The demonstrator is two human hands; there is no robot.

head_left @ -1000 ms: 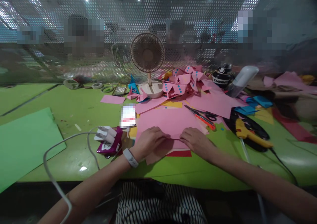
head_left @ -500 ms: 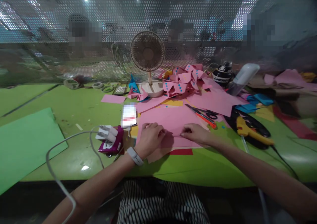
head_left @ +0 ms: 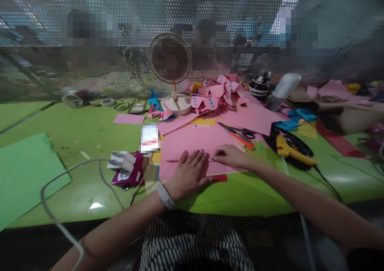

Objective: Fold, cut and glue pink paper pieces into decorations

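Note:
My left hand (head_left: 191, 170) lies flat with fingers stretched out, pressing on pink paper (head_left: 204, 137) in front of me. A narrow folded strip or raised edge (head_left: 174, 160) runs under its fingers. At the right end of that edge, my right hand (head_left: 230, 156) is curled with thumb and forefinger pinched on the pink paper. Part of the fold is hidden beneath the left hand. Just beyond the right hand lie black-handled scissors (head_left: 247, 133) and an orange cutter (head_left: 244, 141). Red paper (head_left: 221, 178) shows under the near edge of the pink paper.
A fan (head_left: 170, 59) stands at the back beside a heap of folded pink paper pieces (head_left: 219, 93). A yellow glue gun (head_left: 295, 153) rests at right. On the left are a purple power adapter (head_left: 129, 175), a white cable (head_left: 57, 179) and green paper (head_left: 27, 179).
My left hand has flattened from a bent grip, and its fingers now spread over the fold. My right hand stays pinched near the same edge. The whole view has shifted slightly.

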